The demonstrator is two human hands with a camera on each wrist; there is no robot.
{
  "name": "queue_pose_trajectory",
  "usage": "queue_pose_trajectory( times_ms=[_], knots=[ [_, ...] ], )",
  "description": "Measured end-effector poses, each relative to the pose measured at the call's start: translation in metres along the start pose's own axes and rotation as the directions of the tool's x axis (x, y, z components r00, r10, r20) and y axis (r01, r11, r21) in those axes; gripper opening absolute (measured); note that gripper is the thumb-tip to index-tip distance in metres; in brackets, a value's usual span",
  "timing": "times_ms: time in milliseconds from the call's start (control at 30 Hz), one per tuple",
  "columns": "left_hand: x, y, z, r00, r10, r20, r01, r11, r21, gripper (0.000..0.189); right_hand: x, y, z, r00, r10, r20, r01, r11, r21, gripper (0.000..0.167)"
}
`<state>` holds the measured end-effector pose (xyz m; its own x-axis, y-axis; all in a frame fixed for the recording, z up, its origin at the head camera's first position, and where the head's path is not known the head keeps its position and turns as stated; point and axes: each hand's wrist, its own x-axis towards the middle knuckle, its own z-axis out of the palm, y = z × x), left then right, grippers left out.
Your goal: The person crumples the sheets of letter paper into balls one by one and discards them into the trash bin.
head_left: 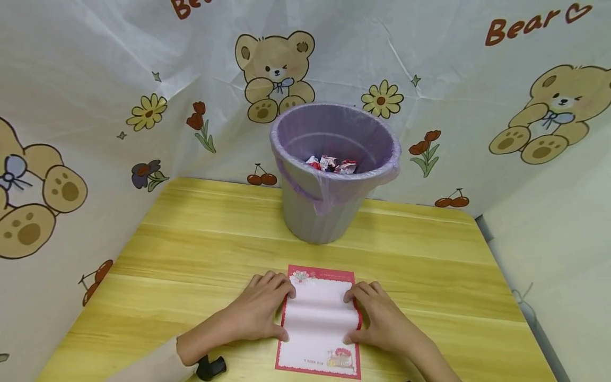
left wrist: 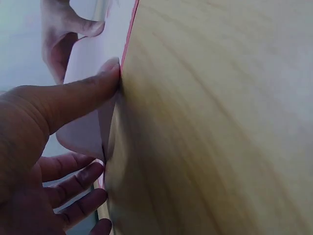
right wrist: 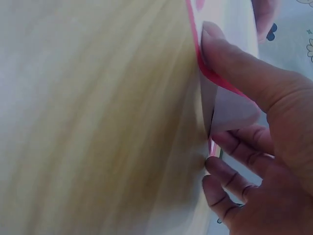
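A sheet of letter paper (head_left: 320,297) with a red border and small printed pictures lies on the wooden table in the head view. Its middle bulges up in a ridge running from side to side. At the left edge, my left hand (head_left: 260,309) pinches the sheet, thumb near the lower part and fingers higher up. My right hand (head_left: 384,321) does the same at the right edge. Both wrist views show the raised fold of the paper (left wrist: 80,127) between thumb and fingers, with the thumbs pressing on its face.
Behind the paper stands a grey bin (head_left: 315,217) lined with a purple bag, holding crumpled red-and-white paper (head_left: 329,163). A bear-print cloth (head_left: 215,63) hangs around the table (head_left: 191,239). Beside my left wrist is a small black object (head_left: 211,367).
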<state>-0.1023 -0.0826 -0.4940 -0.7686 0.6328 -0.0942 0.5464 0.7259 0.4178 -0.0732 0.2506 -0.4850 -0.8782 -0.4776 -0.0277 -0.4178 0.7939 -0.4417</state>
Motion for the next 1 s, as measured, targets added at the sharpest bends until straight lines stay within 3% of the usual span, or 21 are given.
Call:
queue_pose_trajectory(
  times_ms=[300,500,633,733,833,900,1000],
  knots=[
    [0.006,-0.003,-0.005,0.996,0.029,-0.085,-0.03,0.999,-0.021,0.019,-0.002,0.002,0.003,0.995,-0.056,-0.082,0.064,0.994,0.089,0.02],
    [0.009,-0.011,-0.008,0.993,0.024,-0.118,-0.037,0.994,-0.104,0.008,-0.003,0.006,0.003,0.998,-0.022,-0.064,0.034,0.981,0.193,0.011],
    [0.006,-0.016,-0.011,0.994,0.013,-0.11,-0.035,0.979,-0.201,0.007,-0.005,0.008,0.003,0.994,-0.059,-0.092,0.082,0.962,0.262,0.008],
    [0.003,-0.017,-0.015,0.996,0.006,-0.085,-0.037,0.928,-0.37,0.01,-0.009,0.008,0.002,0.982,-0.087,-0.169,0.137,0.942,0.307,0.008],
    [0.0,-0.016,-0.02,0.996,-0.026,-0.086,-0.027,0.825,-0.564,0.01,-0.012,0.004,0.0,0.966,-0.053,-0.252,0.146,0.918,0.37,0.012],
    [-0.002,-0.014,-0.023,0.992,-0.05,-0.119,-0.042,0.748,-0.662,0.007,-0.014,0.001,-0.003,0.957,-0.001,-0.29,0.133,0.891,0.434,0.017],
    [-0.005,-0.008,-0.025,0.978,-0.065,-0.198,-0.107,0.659,-0.745,0.005,-0.015,-0.004,-0.006,0.933,0.032,-0.359,0.181,0.819,0.544,0.028]
  ],
)
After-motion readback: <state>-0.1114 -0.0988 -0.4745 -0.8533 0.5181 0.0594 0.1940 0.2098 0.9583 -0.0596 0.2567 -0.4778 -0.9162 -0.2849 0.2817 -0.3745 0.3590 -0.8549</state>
